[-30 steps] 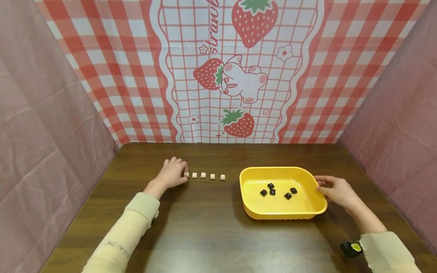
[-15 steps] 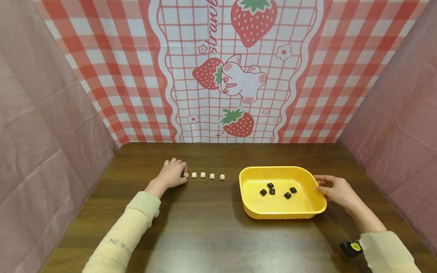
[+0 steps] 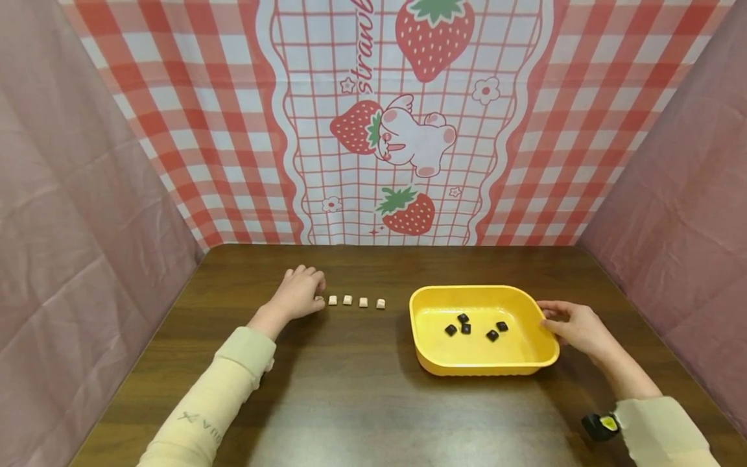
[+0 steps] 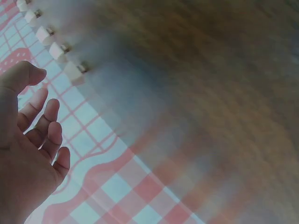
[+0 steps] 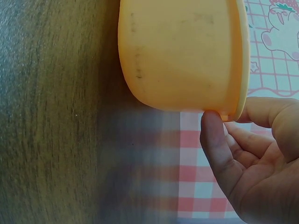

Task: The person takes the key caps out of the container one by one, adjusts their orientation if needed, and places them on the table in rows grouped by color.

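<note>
Several small cream keycaps point(image 3: 347, 300) stand in a short row on the table, left of a yellow plastic tray point(image 3: 432, 369). My left hand point(image 3: 296, 292) is at the row's left end and largely hides the end keycap in the head view. In the left wrist view that end keycap point(image 4: 74, 73) shows just off the thumb tip; the thumb and loosely bent fingers point(image 4: 55, 133) are parted, with nothing between them. My right hand point(image 3: 583, 329) grips the tray's right end, thumb and index finger at its rim point(image 5: 243, 60). Several black keycaps point(image 3: 465, 329) lie scattered inside the tray.
Dark wooden table point(image 3: 350, 402) with a red-and-white checked strawberry cloth point(image 3: 233, 155) hanging behind it. Pinkish curtains point(image 3: 87, 194) close off both sides. A dark band with a yellow-green piece point(image 3: 608, 423) is at the right wrist.
My left thumb and fingers have come apart around the end keycap, and the hand has shifted slightly to the right. The right hand and the tray stay in place.
</note>
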